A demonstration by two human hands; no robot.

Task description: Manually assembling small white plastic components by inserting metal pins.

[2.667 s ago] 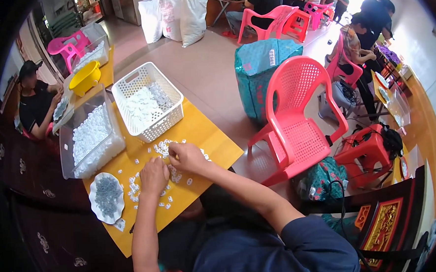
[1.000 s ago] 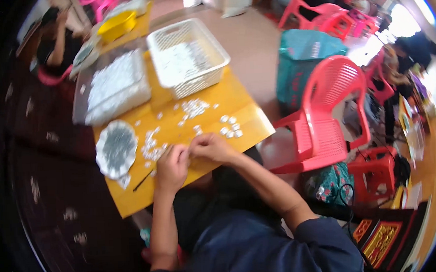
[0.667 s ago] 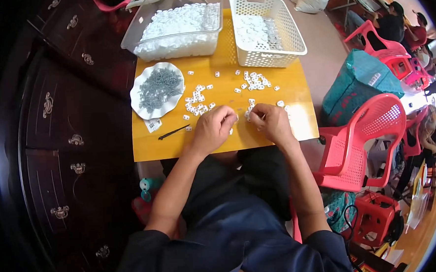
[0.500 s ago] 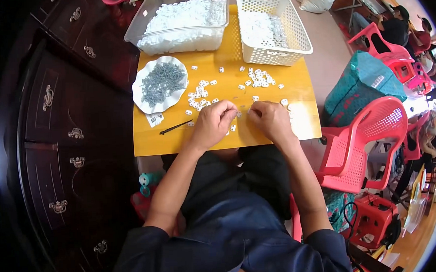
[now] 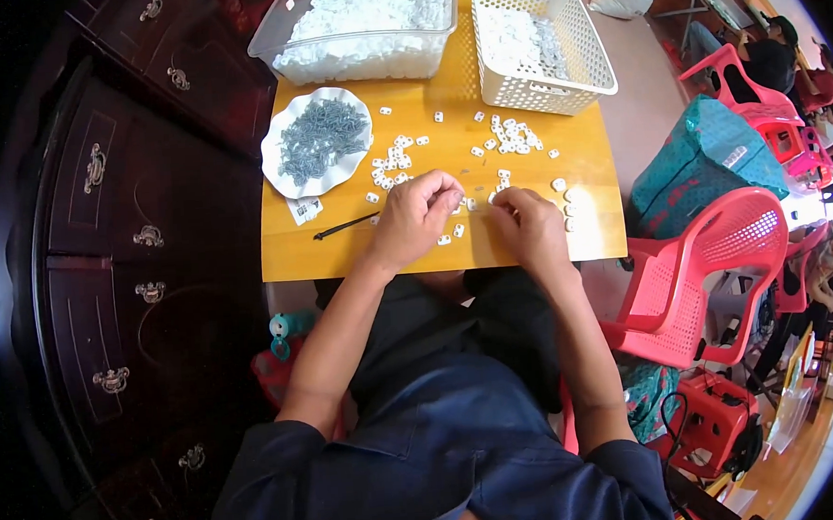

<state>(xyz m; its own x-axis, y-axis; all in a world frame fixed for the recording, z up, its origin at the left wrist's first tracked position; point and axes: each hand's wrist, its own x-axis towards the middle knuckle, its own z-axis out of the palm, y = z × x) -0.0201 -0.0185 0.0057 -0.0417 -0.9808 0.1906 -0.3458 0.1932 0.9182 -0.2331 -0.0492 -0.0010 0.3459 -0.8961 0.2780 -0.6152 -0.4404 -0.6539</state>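
Over the near part of the yellow table (image 5: pixel 341 257), my left hand (image 5: pixel 413 221) is closed, with thumb and forefinger pinched together; what they hold is hidden. Across a small gap, my right hand (image 5: pixel 537 230) has its fingers curled in. A white bit shows at its fingertips, too small to make out. Between the hands lies a small white two-hole plastic piece (image 5: pixel 471 204). More such pieces form a loose pile (image 5: pixel 516 136) beyond my right hand and another cluster (image 5: pixel 394 158) beyond my left. Larger round white pieces (image 5: pixel 559 185) lie right of my right hand.
A scalloped white plate (image 5: pixel 277 173) of grey screw-like metal pieces (image 5: pixel 323 138) stands at the left. A thin black stick (image 5: pixel 347 226) lies nearer. Behind are a clear tub (image 5: pixel 359 56) and a cream basket (image 5: pixel 544 91), both holding white pieces. A red chair (image 5: pixel 708 245) stands right.
My hands have moved apart, the right one shifting to the right. A white piece now shows in the gap between them. The whole view has shifted slightly.
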